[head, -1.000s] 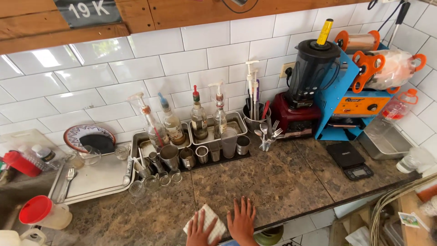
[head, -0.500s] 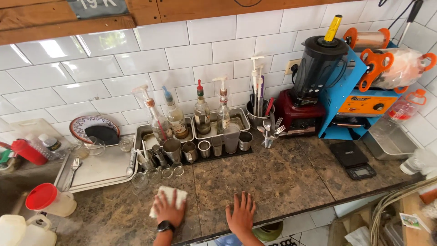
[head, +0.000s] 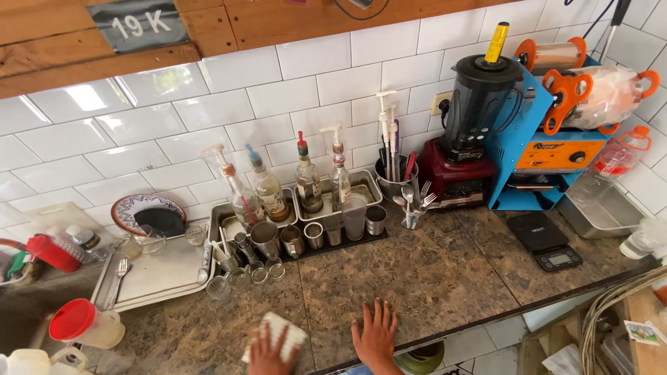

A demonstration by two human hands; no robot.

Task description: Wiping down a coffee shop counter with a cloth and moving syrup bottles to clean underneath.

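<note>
The left hand (head: pixel 267 351), pressed flat on a white cloth (head: pixel 278 333), has slid along the brown stone counter (head: pixel 431 278) to a spot just beside the right hand (head: pixel 375 337), so the wiping is under way. The right hand rests open and empty on the counter. Behind them stand four pump bottles (head: pixel 309 184), one blender (head: pixel 472 118) and one black scale (head: pixel 545 239).

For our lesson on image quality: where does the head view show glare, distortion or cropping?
Head view: bright window glare on the white wall tiles at upper left; tile lines bow, suggesting wide-angle distortion; the left hand on the white cloth and the right hand are cut by the bottom edge; countertop evenly lit, sharp.
</note>
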